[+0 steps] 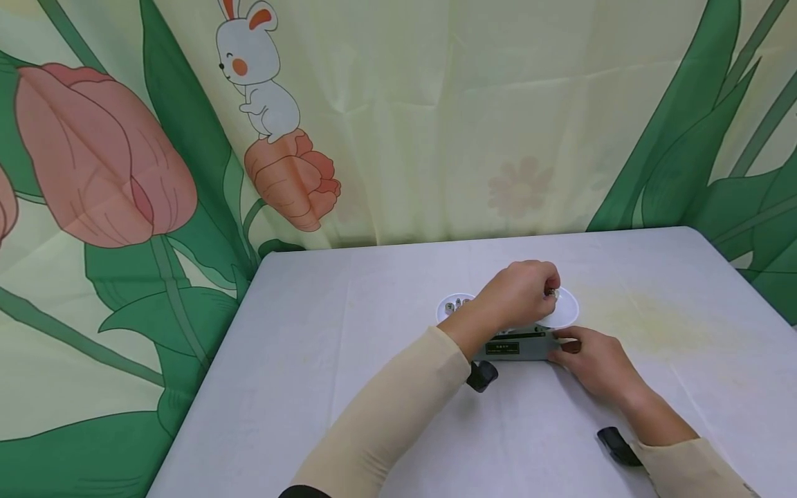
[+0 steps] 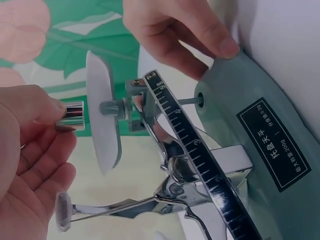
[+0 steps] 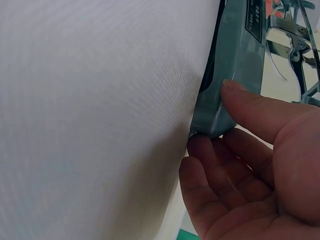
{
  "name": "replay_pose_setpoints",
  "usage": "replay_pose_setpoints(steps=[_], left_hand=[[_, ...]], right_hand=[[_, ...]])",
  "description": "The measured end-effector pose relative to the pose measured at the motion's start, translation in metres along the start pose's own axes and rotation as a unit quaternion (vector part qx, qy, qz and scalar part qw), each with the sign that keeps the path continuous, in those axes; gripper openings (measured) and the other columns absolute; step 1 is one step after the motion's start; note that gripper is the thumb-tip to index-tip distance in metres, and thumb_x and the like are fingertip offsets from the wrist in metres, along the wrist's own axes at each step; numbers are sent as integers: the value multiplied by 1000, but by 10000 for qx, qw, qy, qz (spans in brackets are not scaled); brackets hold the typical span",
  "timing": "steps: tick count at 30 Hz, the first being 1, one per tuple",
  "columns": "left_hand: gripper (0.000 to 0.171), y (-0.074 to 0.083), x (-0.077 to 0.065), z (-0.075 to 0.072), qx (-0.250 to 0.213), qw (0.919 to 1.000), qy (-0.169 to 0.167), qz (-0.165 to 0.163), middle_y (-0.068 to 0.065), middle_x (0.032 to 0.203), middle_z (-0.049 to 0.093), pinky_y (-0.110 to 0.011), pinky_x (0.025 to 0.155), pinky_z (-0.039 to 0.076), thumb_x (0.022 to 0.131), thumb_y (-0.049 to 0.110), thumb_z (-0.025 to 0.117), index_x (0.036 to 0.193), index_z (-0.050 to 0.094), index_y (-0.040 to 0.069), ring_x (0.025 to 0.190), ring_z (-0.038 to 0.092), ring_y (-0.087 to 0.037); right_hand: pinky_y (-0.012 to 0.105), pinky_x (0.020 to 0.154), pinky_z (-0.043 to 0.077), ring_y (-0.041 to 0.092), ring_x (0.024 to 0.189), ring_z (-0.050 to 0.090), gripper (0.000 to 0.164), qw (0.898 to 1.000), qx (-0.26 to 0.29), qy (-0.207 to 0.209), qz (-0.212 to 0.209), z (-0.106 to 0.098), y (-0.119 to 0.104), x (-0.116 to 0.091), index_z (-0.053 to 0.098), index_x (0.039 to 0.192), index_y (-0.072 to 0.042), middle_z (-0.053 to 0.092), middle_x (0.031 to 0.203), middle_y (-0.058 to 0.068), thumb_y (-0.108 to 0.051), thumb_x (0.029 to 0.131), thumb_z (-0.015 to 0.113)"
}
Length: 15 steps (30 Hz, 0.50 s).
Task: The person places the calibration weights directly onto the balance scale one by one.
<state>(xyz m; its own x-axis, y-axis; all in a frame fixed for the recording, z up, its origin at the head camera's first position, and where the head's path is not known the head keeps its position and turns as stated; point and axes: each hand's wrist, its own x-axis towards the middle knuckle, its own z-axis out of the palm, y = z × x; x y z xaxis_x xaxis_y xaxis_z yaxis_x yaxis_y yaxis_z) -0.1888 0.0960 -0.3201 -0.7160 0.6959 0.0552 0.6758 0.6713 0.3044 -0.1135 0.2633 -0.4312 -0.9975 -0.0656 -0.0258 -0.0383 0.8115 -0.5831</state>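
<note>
A grey-green pan balance (image 1: 519, 348) stands on the table, with a dark label on its base. My left hand (image 1: 526, 294) reaches across it and pinches a shiny cylindrical metal weight (image 2: 75, 116) between thumb and finger. The weight is close over the balance's right white pan (image 1: 565, 310). At the base's right end is my right hand (image 1: 594, 360); its thumb (image 3: 250, 107) presses the casing while the other fingers curl at the end and lower edge. Several small metal weights (image 1: 457, 302) sit on the left pan (image 1: 442, 312), partly hidden by the left wrist.
A white cloth covers the table (image 1: 361, 332). Behind it hangs a curtain (image 1: 423, 138) printed with tulips and a rabbit. The balance's graduated beam (image 2: 192, 145) and metal pointer frame stand between the pans. Dark wrist devices (image 1: 618, 446) are worn at the sleeves.
</note>
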Motion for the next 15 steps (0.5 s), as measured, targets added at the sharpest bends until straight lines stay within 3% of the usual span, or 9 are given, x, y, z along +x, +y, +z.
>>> replay_pose_setpoints(steps=[15], left_hand=[[14,4,1,1,204,9997,-62,-83,12,96,60,-11,70,42,96,17,62,109,68,18,83,52,1]], right_hand=[[58,84,49,42,100,66,46,10000,-24,20,1,0,-2,-1,62,121,10,72,101,23,-18,87,75]])
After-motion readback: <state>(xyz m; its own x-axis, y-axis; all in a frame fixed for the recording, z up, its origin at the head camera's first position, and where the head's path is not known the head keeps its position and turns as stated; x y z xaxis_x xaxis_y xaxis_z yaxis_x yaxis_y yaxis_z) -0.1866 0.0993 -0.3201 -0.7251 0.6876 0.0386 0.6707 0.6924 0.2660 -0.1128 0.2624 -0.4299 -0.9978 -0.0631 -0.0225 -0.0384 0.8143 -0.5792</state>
